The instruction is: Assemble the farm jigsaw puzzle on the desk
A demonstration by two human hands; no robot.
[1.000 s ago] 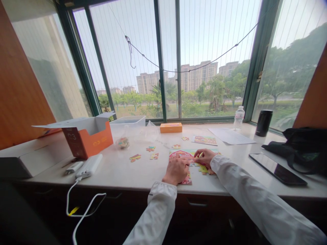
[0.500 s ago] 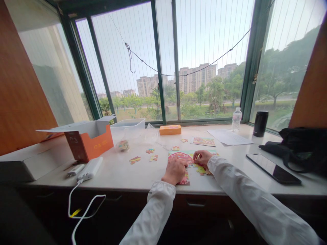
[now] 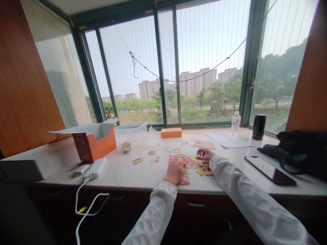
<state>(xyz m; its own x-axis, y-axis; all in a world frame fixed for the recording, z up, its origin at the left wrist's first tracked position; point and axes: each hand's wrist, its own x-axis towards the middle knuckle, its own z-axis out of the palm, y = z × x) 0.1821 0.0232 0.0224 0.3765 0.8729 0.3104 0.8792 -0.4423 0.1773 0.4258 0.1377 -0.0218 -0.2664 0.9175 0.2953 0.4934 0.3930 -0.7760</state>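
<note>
A partly joined jigsaw puzzle (image 3: 192,164) with a red barn and yellow-green pieces lies near the desk's front edge. My left hand (image 3: 175,170) rests on its left part, fingers laid on the pieces and nothing visibly held. Above the puzzle's right part is my right hand (image 3: 205,154), its fingers curved and apart with nothing seen between them. Both hands hide parts of the picture. Loose puzzle pieces (image 3: 137,161) are scattered to the left, and another piece (image 3: 175,150) lies just behind the puzzle. A printed picture card (image 3: 203,144) lies farther back.
At the left stand an orange box (image 3: 102,146), a clear plastic bin (image 3: 131,128) and a white power bank (image 3: 96,169) with its cable. Along the back are a small orange box (image 3: 171,132), paper (image 3: 228,140), a bottle (image 3: 235,123) and a black tumbler (image 3: 259,127). A phone (image 3: 270,170) and black bag (image 3: 301,151) lie right.
My right hand has drawn back slightly from the left hand and its fingers have loosened, uncovering more of the puzzle's middle and right. The left hand stays on the puzzle. The view has tilted up slightly.
</note>
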